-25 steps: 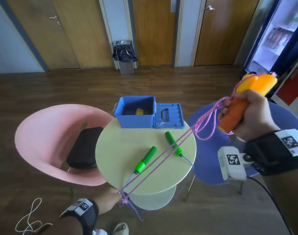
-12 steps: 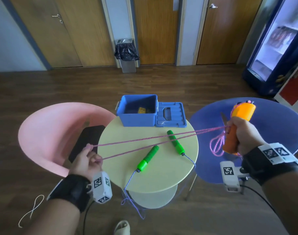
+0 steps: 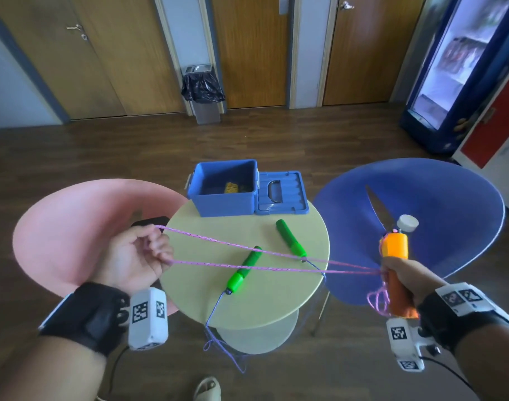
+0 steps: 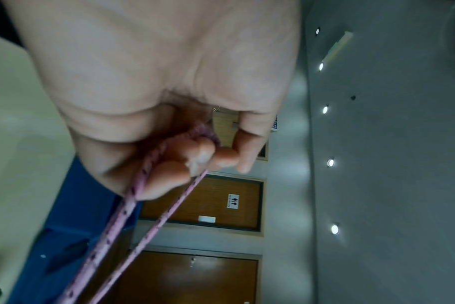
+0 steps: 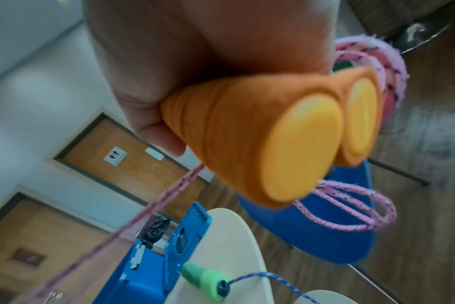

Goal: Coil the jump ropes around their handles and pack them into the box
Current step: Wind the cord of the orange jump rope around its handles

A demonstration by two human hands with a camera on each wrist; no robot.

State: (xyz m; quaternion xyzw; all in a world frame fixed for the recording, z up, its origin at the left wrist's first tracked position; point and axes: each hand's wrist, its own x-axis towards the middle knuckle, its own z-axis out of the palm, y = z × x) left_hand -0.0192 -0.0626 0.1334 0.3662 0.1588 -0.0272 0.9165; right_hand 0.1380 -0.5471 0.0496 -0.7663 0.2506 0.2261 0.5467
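My right hand grips the two orange handles upright, over the blue chair. Several loops of pink rope hang by the handles' lower ends. Two taut strands of the pink rope run across the table to my left hand, whose curled fingers hold the rope's bend. A second rope with two green handles and a blue cord lies on the round table. The blue box stands open at the table's far edge, something yellow inside.
The box's lid lies flat to its right. A pink chair stands left of the table, a blue chair right. The blue cord hangs off the table's front edge. A bin and doors are at the back; a fridge far right.
My left hand has risen from below the table's front edge to its left side, keeping the pink rope taut. My right hand has lowered with the orange handles.
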